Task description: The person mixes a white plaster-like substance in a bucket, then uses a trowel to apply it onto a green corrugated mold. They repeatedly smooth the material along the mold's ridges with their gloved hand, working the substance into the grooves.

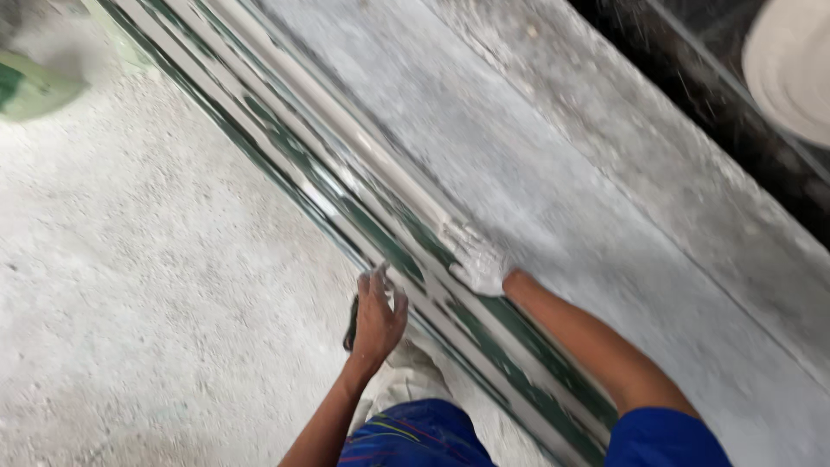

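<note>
Left hand (pixel 378 316) hangs low, fingers loosely spread; right hand (pixel 474 259), coated white, reaches forward on a straight arm.

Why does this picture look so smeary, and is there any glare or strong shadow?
In the head view, motion blur smears the green-and-white moulding and the plaster-coated right hand; the left hand is a little sharper. Light is soft and even, with no hard shadows or glare. The pale round shape at the top right corner is blurred.

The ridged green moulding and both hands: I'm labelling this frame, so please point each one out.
Green moulding (pixel 285 147), head view: on a dusty ridge.
Left hand (pixel 378 318), head view: back of hand.
Right hand (pixel 477 259), head view: plaster-coated knuckles.
</note>
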